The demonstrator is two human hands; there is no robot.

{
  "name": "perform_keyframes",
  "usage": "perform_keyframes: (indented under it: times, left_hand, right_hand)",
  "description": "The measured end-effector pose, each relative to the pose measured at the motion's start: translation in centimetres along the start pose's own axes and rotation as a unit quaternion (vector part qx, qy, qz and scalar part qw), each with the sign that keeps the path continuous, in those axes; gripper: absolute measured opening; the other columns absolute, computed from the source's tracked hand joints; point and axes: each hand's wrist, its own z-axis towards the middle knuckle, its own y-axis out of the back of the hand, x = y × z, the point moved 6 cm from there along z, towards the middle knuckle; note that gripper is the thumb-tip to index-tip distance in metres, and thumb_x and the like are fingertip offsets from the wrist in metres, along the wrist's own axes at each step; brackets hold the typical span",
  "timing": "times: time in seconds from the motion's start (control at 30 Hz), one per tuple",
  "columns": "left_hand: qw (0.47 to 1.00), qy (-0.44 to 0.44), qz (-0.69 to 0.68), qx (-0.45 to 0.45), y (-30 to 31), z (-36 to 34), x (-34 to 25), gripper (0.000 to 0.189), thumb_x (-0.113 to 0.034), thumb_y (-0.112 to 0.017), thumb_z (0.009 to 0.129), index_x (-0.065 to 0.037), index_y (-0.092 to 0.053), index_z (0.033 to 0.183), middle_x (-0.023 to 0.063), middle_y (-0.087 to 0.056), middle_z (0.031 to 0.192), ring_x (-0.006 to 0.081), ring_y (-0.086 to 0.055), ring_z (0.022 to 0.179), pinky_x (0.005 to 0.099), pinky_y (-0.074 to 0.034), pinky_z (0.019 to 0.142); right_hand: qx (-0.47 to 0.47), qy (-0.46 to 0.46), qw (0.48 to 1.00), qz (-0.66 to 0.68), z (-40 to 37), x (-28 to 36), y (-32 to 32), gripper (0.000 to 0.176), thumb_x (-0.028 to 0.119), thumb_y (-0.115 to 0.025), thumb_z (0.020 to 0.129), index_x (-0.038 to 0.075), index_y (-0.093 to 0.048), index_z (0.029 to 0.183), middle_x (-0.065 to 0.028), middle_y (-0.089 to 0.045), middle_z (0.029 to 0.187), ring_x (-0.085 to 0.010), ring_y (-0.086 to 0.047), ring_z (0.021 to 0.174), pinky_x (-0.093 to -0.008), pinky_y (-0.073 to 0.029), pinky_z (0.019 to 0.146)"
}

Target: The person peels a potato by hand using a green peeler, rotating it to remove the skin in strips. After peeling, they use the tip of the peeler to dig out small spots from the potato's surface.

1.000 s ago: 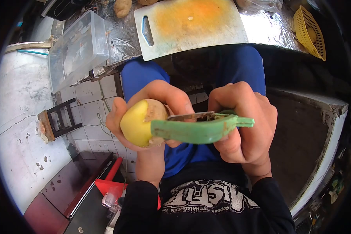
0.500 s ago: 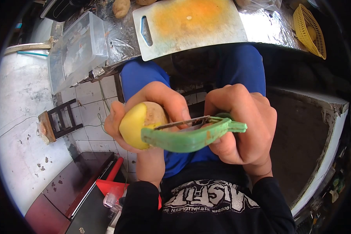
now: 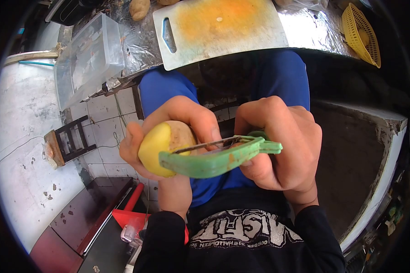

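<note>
A partly peeled potato (image 3: 156,146) sits in my left hand (image 3: 187,113), whose fingers wrap round it from behind. Its near end is bare yellow flesh, while brown skin covers the side toward my right hand. My right hand (image 3: 282,145) grips a green peeler (image 3: 205,164) by its handle, which the fingers mostly hide. The peeler's metal blade spans the gap between both hands, and its far end overlaps the potato in this view. Both hands are held above my lap.
Beyond my knees, a stained white cutting board (image 3: 223,36) lies on the foil-covered counter. Left of it are a clear plastic bin (image 3: 89,59) and an unpeeled potato (image 3: 139,9). A yellow basket (image 3: 361,36) stands at the right end. A small stool (image 3: 70,140) is on the tiled floor.
The peeler and my right hand have shifted slightly left, bringing the peeler's end further over the potato. My left hand keeps its hold almost unchanged.
</note>
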Motion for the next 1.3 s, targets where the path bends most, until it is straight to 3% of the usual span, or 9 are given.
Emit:
perform_keyframes:
  times: [0.33, 0.97, 1.17, 1.23, 1.3]
  left_hand:
    - [0.999, 0.029, 0.032, 0.016, 0.0, -0.4, -0.5, 0.102, -0.082, -0.024, 0.083, 0.016, -0.050, 0.096, 0.0191, -0.062, 0.078, 0.0155, -0.059, 0.061, 0.0242, -0.048, 0.055]
    - [1.000, 0.028, -0.003, 0.012, -0.8, -0.2, -0.6, 0.099, -0.079, -0.032, 0.084, 0.017, -0.049, 0.097, 0.0176, -0.061, 0.076, 0.0130, -0.055, 0.057, 0.0225, -0.043, 0.050]
    - [1.000, 0.011, -0.015, -0.008, -0.8, 0.6, -0.2, 0.091, -0.071, -0.034, 0.088, 0.017, -0.048, 0.101, 0.0088, -0.054, 0.061, 0.0096, -0.045, 0.046, 0.0223, -0.034, 0.041]
    - [0.995, 0.025, -0.097, 0.025, -1.1, 1.1, 0.0, 0.085, -0.066, -0.036, 0.091, 0.017, -0.046, 0.105, 0.0028, -0.042, 0.051, 0.0076, -0.034, 0.039, 0.0235, -0.026, 0.036]
    - [0.993, 0.024, -0.105, 0.047, -1.0, 1.4, 0.3, 0.081, -0.063, -0.038, 0.092, 0.016, -0.044, 0.109, 0.0007, -0.036, 0.048, 0.0066, -0.028, 0.037, 0.0247, -0.021, 0.034]
  right_hand:
    - [0.009, -0.002, 1.000, 0.014, -0.1, 0.0, -0.1, 0.041, 0.041, -0.061, 0.089, 0.001, -0.058, 0.079, -0.0057, -0.057, 0.059, -0.0196, -0.057, 0.047, -0.0288, -0.043, 0.045]
    - [0.019, 0.017, 1.000, -0.005, 0.1, 0.4, -0.1, 0.041, 0.041, -0.065, 0.086, 0.003, -0.058, 0.077, -0.0053, -0.053, 0.057, -0.0204, -0.054, 0.044, -0.0300, -0.039, 0.043]
    - [0.005, 0.040, 0.999, -0.020, 0.0, 0.1, -0.2, 0.042, 0.042, -0.064, 0.088, 0.001, -0.058, 0.078, -0.0049, -0.054, 0.057, -0.0189, -0.052, 0.044, -0.0289, -0.038, 0.042]
    - [-0.067, 0.022, 0.996, 0.048, -0.3, -0.2, 0.2, 0.044, 0.044, -0.064, 0.089, 0.001, -0.056, 0.079, -0.0043, -0.055, 0.058, -0.0147, -0.051, 0.046, -0.0264, -0.037, 0.043]
    - [-0.078, -0.120, 0.978, 0.149, -0.9, -1.2, 0.3, 0.061, 0.061, -0.054, 0.089, 0.000, -0.052, 0.082, -0.0049, -0.053, 0.062, -0.0077, -0.045, 0.052, -0.0217, -0.034, 0.047]
